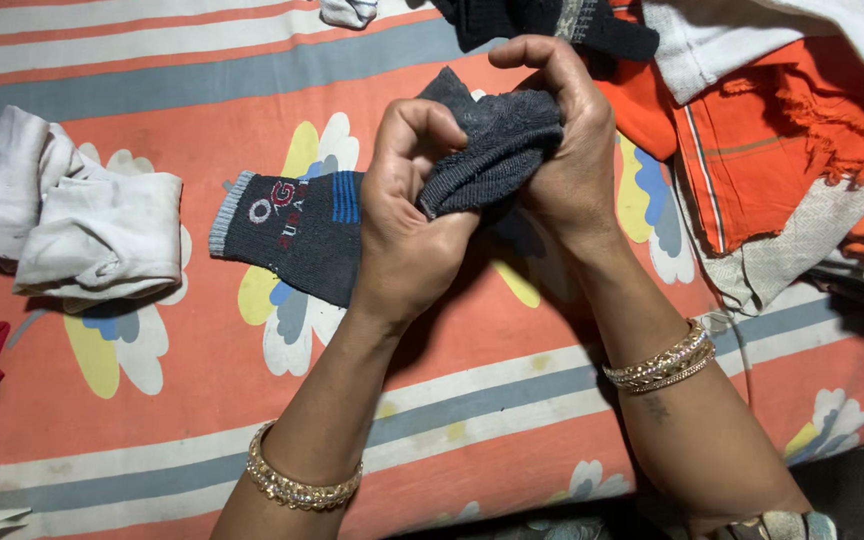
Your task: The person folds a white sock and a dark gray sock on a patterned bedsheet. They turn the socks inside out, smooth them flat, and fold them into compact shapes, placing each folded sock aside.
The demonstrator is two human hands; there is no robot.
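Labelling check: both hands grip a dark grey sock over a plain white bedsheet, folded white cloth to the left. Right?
Not quite. The bedsheet is orange with stripes and flower prints, not plain white. The head view shows the left hand and right hand gripping the dark grey sock, folded white cloth to the left.

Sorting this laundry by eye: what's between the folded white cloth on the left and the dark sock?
Only bare bedsheet with its flower print lies between the white cloth and the dark sock, in the head view.

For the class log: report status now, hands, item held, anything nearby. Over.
Left hand and right hand both gripping dark grey sock. Cuff end lies on the flowered bedsheet. Folded white cloth left, orange cloth right, both apart.
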